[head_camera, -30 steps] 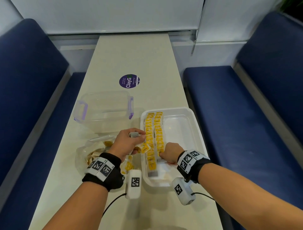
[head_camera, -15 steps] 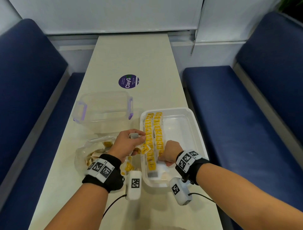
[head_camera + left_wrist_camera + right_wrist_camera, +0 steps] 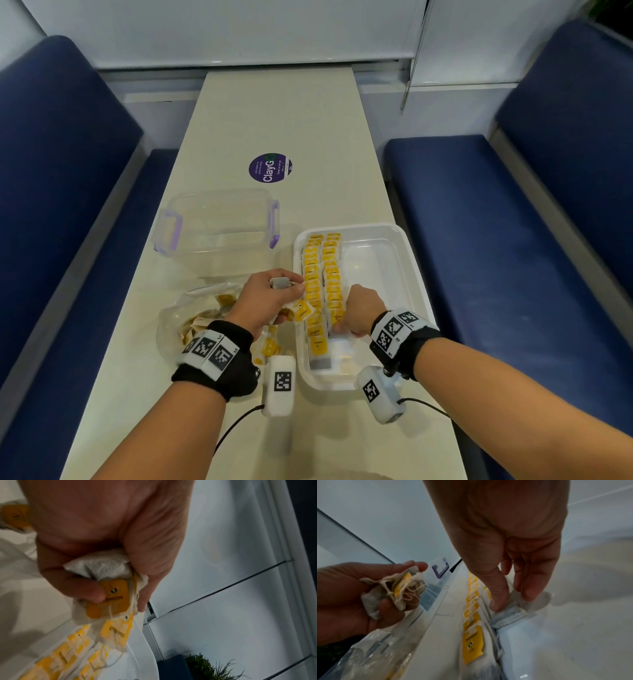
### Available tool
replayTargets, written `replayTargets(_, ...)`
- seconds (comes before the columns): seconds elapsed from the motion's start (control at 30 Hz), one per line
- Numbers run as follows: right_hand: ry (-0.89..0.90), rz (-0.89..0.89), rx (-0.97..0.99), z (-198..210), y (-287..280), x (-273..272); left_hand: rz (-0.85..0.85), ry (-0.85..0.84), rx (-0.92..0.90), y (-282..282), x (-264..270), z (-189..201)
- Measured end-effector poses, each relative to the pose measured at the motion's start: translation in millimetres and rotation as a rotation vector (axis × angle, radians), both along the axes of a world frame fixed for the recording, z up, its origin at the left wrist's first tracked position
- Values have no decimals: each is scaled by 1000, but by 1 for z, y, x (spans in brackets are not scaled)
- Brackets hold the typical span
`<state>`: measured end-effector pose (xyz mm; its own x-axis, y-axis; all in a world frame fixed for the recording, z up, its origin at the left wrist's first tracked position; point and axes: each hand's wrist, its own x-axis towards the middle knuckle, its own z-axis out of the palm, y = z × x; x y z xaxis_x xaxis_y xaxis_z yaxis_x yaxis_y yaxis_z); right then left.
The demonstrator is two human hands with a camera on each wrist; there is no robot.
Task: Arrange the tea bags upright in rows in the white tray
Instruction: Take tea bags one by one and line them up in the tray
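White plastic tray on the cream table, near edge, right of centre. Contents: two rows of tea bags along its left wall, standing upright and packed close, each with a yellow paper tag; tags read "HONEY" with a small bee mark where legible, the rest too small to read. The right part of the tray floor is bare.

Right hand — inside the tray at the near end of the second row; thumb and fingers curl down and pinch the front tea bag of that row, a grey-white sachet standing on edge.

Left hand — just left of the tray's wall, above the table; fingers closed round a bunch of loose tea bags, strings tangled, one tag reading "HONEY" with the bee, a second tag below only partly legible.

Clear plastic bag — under and behind the left wrist, holding further tea bags with yellow tags.

Clear storage box with purple clip handles — beyond the bag, left of the tray, apart from it.

Round purple sticker on the table farther off, marked "ClayG…"; its smaller print is unreadable.

Both wrists carry black bands with black-and-white square code markers.
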<state>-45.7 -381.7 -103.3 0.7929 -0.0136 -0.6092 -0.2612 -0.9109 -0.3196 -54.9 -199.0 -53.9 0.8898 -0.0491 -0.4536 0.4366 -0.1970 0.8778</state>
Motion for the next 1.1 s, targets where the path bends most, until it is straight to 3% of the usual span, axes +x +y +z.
replayTargets(0.27,-33,56,-55,-5,4,8,-14,-10,2,-4,1,0)
replayTargets(0.73,-6,-51,23,4,-2,6,4,-5,-15,-3,1,-1)
replayTargets(0.87,46,35,38,7,0,2,13,12,-41,-5,1,-1)
replayTargets(0.97,-23,40,20,12,0,0,26,29,-73,-6,1,-2)
replayTargets(1.03,-119,-28,103,18,-2,1,45,36,-95,-6,1,-2)
replayTargets(1.1,-209,-43,323,28,-2,5,66,40,-108,-6,2,-2)
